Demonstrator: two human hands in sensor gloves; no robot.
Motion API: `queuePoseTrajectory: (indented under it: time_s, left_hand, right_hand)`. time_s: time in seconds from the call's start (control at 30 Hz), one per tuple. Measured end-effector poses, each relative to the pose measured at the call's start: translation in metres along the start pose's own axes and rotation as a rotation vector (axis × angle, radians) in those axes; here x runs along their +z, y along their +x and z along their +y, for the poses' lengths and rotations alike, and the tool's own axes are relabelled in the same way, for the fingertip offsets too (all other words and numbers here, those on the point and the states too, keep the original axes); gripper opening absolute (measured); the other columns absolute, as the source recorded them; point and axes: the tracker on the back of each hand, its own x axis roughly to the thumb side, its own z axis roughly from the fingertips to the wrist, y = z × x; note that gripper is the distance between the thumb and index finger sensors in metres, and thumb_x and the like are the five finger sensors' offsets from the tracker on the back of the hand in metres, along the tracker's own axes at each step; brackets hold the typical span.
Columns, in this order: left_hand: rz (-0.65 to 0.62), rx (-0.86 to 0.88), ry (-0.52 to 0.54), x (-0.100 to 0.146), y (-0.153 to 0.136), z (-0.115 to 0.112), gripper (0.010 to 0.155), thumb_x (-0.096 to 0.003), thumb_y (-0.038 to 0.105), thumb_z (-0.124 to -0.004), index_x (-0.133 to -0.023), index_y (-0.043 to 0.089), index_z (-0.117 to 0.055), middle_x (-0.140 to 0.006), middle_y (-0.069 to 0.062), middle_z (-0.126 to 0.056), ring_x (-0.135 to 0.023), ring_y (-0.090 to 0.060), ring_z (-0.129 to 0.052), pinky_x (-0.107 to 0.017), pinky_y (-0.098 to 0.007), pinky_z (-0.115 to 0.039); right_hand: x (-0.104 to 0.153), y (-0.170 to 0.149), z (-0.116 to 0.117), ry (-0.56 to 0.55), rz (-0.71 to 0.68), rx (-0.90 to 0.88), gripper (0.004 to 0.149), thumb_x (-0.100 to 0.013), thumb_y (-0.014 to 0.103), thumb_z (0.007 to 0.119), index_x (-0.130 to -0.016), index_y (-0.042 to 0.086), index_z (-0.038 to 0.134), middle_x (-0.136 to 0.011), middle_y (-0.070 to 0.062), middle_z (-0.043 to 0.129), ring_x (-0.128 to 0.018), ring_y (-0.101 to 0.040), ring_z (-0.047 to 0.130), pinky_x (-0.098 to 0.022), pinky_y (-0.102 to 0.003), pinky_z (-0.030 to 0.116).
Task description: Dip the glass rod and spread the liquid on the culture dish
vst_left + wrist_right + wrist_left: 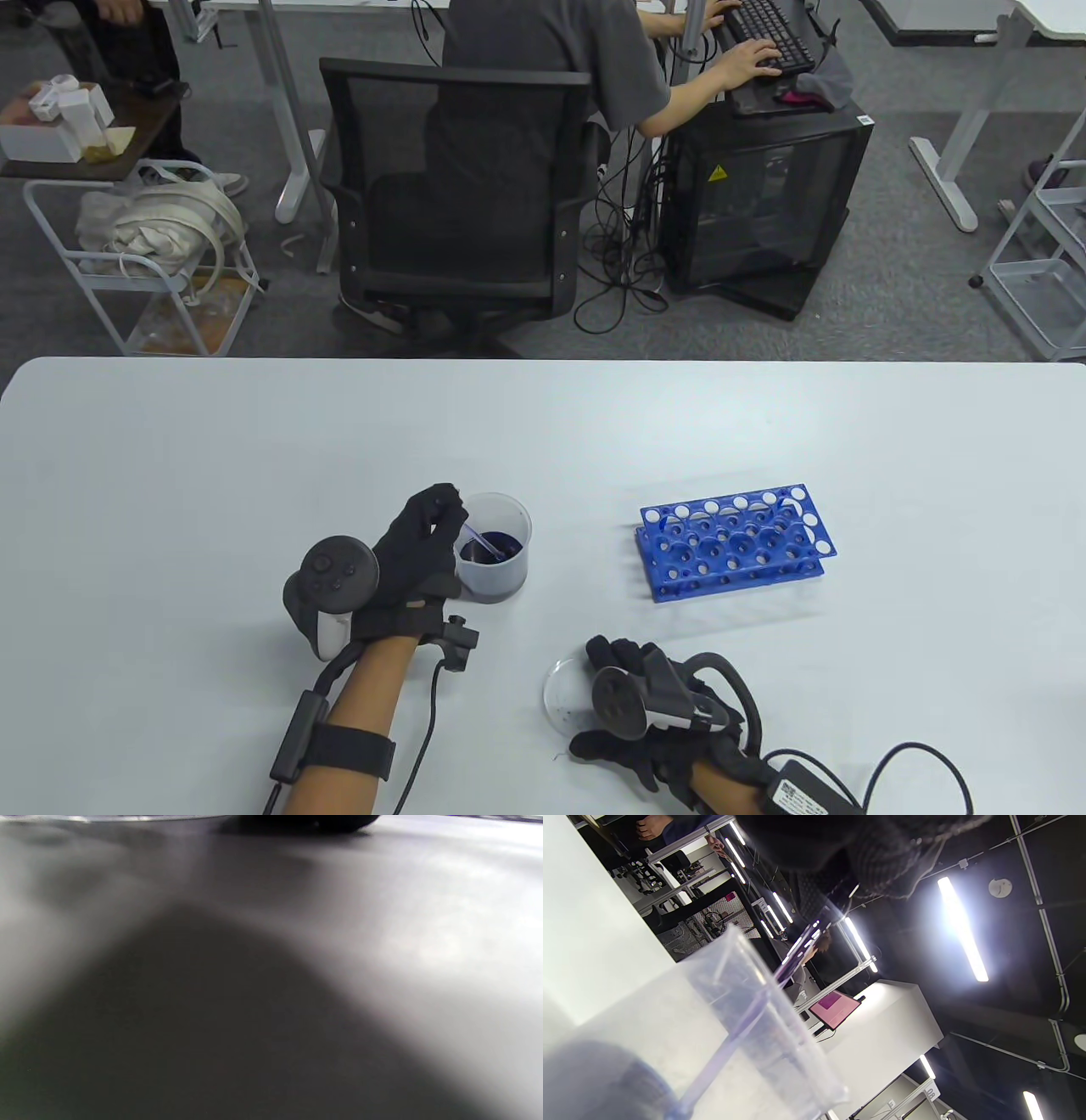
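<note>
A clear plastic beaker (496, 552) with dark blue liquid stands near the table's front middle. My left hand (424, 543) pinches the top of a glass rod (484, 543) whose lower end is in the liquid. In the left wrist view the rod (746, 1018) runs slanted into the beaker (763, 1035). A clear culture dish (564, 692) lies flat at the front. My right hand (645, 705) rests on the table, fingers around the dish's right edge. The right wrist view shows only blurred table and a dark fingertip (305, 823).
A blue test tube rack (734, 539) stands to the right of the beaker, with no tubes seen in it. Beyond the table's far edge are an office chair (458, 195) with a seated person, a computer case and a cart.
</note>
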Motion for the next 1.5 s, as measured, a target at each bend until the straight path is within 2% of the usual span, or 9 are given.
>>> queuePoseTrajectory:
  time_s: [0.2, 0.3, 0.47, 0.53, 0.67, 0.87, 0.97, 1.23, 1.5]
  left_hand:
    - [-0.019, -0.048, 0.006, 0.000, 0.000, 0.002, 0.044, -0.0580, 0.041, -0.078, -0.100, 0.029, -0.070, -0.095, 0.001, -0.086, -0.034, -0.008, -0.086, -0.015, -0.030, -0.079]
    - [-0.027, 0.036, 0.051, 0.000, 0.006, 0.013, 0.045, -0.0584, 0.041, -0.078, -0.101, 0.029, -0.069, -0.096, 0.001, -0.085, -0.034, -0.008, -0.086, -0.015, -0.031, -0.079]
    - [-0.158, 0.153, 0.136, 0.007, 0.046, 0.039, 0.045, -0.0585, 0.041, -0.078, -0.100, 0.029, -0.069, -0.096, 0.000, -0.085, -0.034, -0.008, -0.086, -0.015, -0.030, -0.080]
    - [-0.213, 0.197, 0.125, 0.017, 0.064, 0.039, 0.045, -0.0580, 0.041, -0.078, -0.100, 0.028, -0.070, -0.095, 0.000, -0.086, -0.033, -0.007, -0.086, -0.014, -0.030, -0.080]
    - [-0.289, 0.219, -0.047, 0.049, 0.085, 0.013, 0.045, -0.0577, 0.041, -0.078, -0.100, 0.028, -0.070, -0.095, 0.000, -0.086, -0.033, -0.008, -0.086, -0.015, -0.030, -0.080]
    - [-0.286, 0.146, -0.245, 0.090, 0.068, -0.031, 0.045, -0.0575, 0.041, -0.078, -0.100, 0.027, -0.070, -0.094, 0.000, -0.086, -0.033, -0.008, -0.087, -0.014, -0.031, -0.080]
    - [-0.294, 0.060, -0.299, 0.094, 0.059, -0.045, 0.045, -0.0574, 0.041, -0.078, -0.099, 0.028, -0.070, -0.094, 0.000, -0.087, -0.033, -0.008, -0.087, -0.014, -0.030, -0.080]
    - [-0.277, 0.051, -0.410, 0.102, 0.055, -0.075, 0.044, -0.0579, 0.040, -0.078, -0.100, 0.029, -0.069, -0.096, 0.000, -0.085, -0.035, -0.009, -0.086, -0.016, -0.032, -0.079]
    - [-0.341, -0.069, -0.367, 0.094, 0.060, -0.073, 0.045, -0.0584, 0.040, -0.077, -0.101, 0.029, -0.068, -0.096, 0.001, -0.084, -0.036, -0.009, -0.086, -0.017, -0.032, -0.079]
  right_hand:
    - [0.000, 0.000, 0.000, 0.001, 0.000, 0.001, 0.106, -0.038, 0.080, 0.056, -0.104, 0.016, 0.005, -0.109, -0.010, 0.022, -0.076, -0.022, 0.057, -0.050, -0.036, 0.068]
    - [0.000, 0.000, 0.000, 0.001, 0.001, 0.002, 0.106, -0.038, 0.080, 0.055, -0.104, 0.016, 0.005, -0.109, -0.009, 0.022, -0.076, -0.022, 0.057, -0.050, -0.036, 0.068]
    - [0.000, 0.000, 0.000, 0.001, -0.001, -0.001, 0.105, -0.038, 0.080, 0.056, -0.104, 0.016, 0.005, -0.109, -0.009, 0.022, -0.076, -0.022, 0.057, -0.050, -0.036, 0.068]
    - [0.000, 0.000, 0.001, 0.000, -0.001, -0.002, 0.106, -0.038, 0.080, 0.056, -0.104, 0.016, 0.005, -0.109, -0.009, 0.022, -0.076, -0.022, 0.057, -0.050, -0.036, 0.068]
    - [0.000, -0.001, 0.001, 0.000, -0.007, -0.008, 0.105, -0.038, 0.080, 0.056, -0.104, 0.016, 0.005, -0.109, -0.009, 0.022, -0.075, -0.022, 0.057, -0.050, -0.036, 0.068]
    - [0.000, -0.001, 0.001, 0.000, -0.011, -0.007, 0.106, -0.038, 0.080, 0.056, -0.104, 0.015, 0.005, -0.109, -0.010, 0.022, -0.075, -0.022, 0.057, -0.050, -0.036, 0.068]
    - [0.000, -0.001, 0.001, -0.001, -0.011, -0.007, 0.106, -0.038, 0.080, 0.056, -0.104, 0.015, 0.005, -0.109, -0.010, 0.022, -0.075, -0.022, 0.057, -0.050, -0.036, 0.068]
    - [0.000, -0.002, 0.001, 0.001, -0.011, -0.006, 0.105, -0.038, 0.080, 0.056, -0.104, 0.015, 0.005, -0.109, -0.010, 0.021, -0.076, -0.022, 0.056, -0.050, -0.036, 0.068]
    - [0.000, -0.002, 0.001, 0.002, -0.012, -0.006, 0.106, -0.038, 0.080, 0.056, -0.104, 0.015, 0.005, -0.109, -0.009, 0.021, -0.076, -0.022, 0.056, -0.050, -0.035, 0.067]
